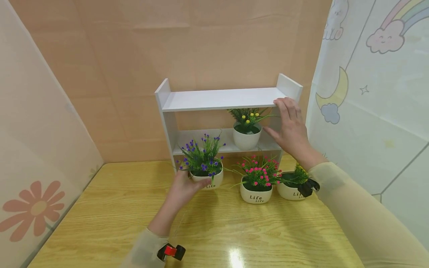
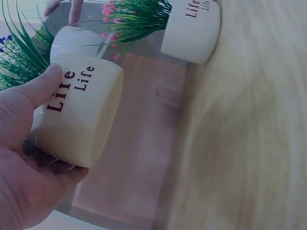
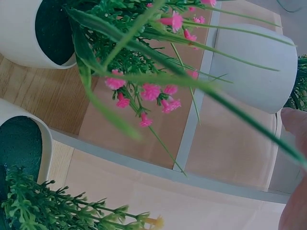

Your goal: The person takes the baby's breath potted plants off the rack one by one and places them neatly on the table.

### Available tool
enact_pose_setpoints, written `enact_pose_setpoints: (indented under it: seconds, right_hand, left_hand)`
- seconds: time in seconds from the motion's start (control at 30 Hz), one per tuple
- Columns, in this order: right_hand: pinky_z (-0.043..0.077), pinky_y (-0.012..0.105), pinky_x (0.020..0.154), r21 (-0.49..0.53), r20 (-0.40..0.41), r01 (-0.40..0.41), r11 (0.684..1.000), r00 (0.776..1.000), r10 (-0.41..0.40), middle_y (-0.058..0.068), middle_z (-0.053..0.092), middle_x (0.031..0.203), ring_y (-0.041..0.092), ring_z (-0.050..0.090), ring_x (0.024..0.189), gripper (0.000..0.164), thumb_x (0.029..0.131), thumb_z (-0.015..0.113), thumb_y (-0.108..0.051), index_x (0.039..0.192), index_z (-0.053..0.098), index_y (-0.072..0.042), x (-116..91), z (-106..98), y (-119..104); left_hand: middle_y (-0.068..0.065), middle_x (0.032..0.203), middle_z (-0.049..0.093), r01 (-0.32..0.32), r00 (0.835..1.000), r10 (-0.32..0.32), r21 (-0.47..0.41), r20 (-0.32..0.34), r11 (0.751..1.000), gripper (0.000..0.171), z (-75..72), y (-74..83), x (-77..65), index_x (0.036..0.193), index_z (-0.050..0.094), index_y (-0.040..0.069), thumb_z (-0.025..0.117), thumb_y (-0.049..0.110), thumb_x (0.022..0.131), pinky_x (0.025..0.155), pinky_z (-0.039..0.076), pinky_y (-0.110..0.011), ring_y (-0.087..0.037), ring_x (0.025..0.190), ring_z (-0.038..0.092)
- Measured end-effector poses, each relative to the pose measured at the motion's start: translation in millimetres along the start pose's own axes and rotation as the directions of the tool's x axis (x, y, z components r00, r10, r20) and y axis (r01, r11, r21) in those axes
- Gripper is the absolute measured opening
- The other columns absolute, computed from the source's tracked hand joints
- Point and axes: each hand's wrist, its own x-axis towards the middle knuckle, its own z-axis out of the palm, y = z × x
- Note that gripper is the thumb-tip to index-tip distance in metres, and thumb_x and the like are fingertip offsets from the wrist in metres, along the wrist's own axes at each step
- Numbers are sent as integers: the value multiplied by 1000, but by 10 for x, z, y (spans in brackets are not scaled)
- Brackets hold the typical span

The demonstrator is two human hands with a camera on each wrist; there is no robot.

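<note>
With the left grip pinching the purple-flowered pot before the shelf's left half and the right grip spread at the shelf's right end, keeping the pot level and blooms clear of the shelf seems wise.

A printed flower and yellow moon decorate opposite side walls.

A creased peach backdrop stands behind a glare-spotted wood-grain bench, between a flower-printed left wall and a rainbow-printed right wall.
</note>
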Motion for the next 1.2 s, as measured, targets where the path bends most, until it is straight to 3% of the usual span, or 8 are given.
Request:
enact_pose_setpoints:
  seconds: [0.17, 0.4, 0.63, 0.87, 1.2]
  right_hand:
    - [14, 48, 136, -4, 7, -12, 1000, 1000, 12, 24, 32, 164, 45, 24, 157, 101, 86, 98, -19, 161, 33, 1, 0, -1, -3]
    - [15, 48, 136, 0, -10, -2, 1000, 1000, 2, 24, 33, 164, 46, 25, 157, 101, 85, 98, -19, 160, 34, 1, -3, -12, -2]
    - [15, 48, 136, 11, -25, 15, 1000, 1000, -14, 25, 34, 163, 47, 26, 156, 101, 85, 98, -18, 160, 34, 3, -4, 1, -3]
    - [16, 48, 136, 7, -27, 11, 1000, 1000, -11, 25, 35, 163, 47, 26, 156, 100, 85, 98, -18, 160, 34, 3, 6, 2, -10]
    - [15, 48, 136, 11, -15, -4, 1000, 1000, 4, 24, 33, 164, 47, 25, 157, 100, 86, 98, -17, 160, 33, 3, -7, -7, -26]
  left_hand:
    - [-4, 138, 70, 23, 1000, -23, -43, 6, 999, 81, 59, -128, -24, 152, 56, 23, 99, 11, 84, 100, 63, -49, -30, 123, 71]
    - [-3, 148, 65, 20, 1000, -18, -71, 21, 997, 90, 143, -277, -1, 156, 53, 26, 100, 7, 82, 112, 56, -52, -32, 137, 63]
    - [-1, 148, 66, 9, 998, -4, -86, 60, 996, 91, 229, -421, 20, 154, 55, 30, 100, 4, 79, 112, 55, -58, -33, 137, 64]
    - [7, 146, 66, -84, 989, 96, -102, 115, 991, 87, 339, -566, 73, 147, 62, 31, 100, -2, 77, 122, 44, -59, -25, 143, 58]
    - [2, 146, 66, 22, 989, 0, -142, 150, 990, 85, 436, -671, 13, 148, 58, 25, 100, 1, 79, 121, 46, -57, -27, 143, 58]
